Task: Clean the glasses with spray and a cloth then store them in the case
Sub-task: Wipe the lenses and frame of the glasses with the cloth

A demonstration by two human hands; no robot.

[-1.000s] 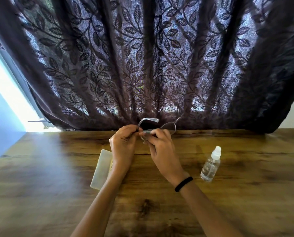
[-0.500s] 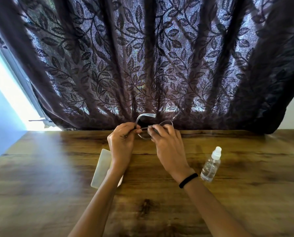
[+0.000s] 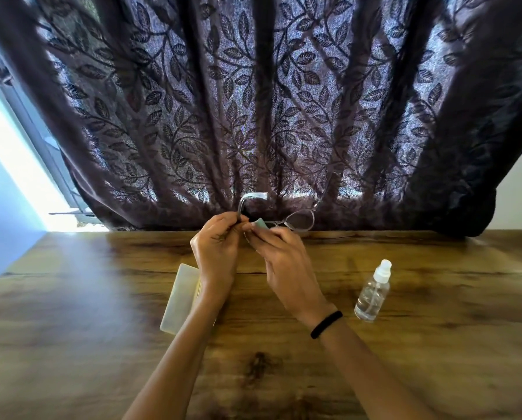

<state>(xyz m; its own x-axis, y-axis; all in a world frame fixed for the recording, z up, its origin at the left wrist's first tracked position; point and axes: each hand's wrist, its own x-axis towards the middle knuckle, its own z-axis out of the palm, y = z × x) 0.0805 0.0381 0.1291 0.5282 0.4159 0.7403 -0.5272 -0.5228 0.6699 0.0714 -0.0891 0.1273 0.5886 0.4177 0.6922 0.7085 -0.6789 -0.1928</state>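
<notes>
The glasses (image 3: 299, 220), thin-framed with clear lenses, are held up above the far part of the wooden table (image 3: 102, 298). My left hand (image 3: 217, 247) grips them at the left temple hinge, and that temple sticks up and curves right. My right hand (image 3: 284, 262) pinches a small pale green cloth (image 3: 260, 223) against the left lens, which the fingers hide. The right lens shows free to the right. A clear spray bottle (image 3: 372, 292) with a white cap stands on the table right of my right wrist. A pale case (image 3: 181, 298) lies partly under my left forearm.
A dark leaf-patterned curtain (image 3: 269, 101) hangs right behind the table's far edge. A bright window strip (image 3: 14, 165) and a blue wall are at the left. A black band circles my right wrist.
My right hand has shifted slightly left on the glasses, and the pale green cloth now shows between its fingertips. The right lens is more exposed. The bottle and case have not moved.
</notes>
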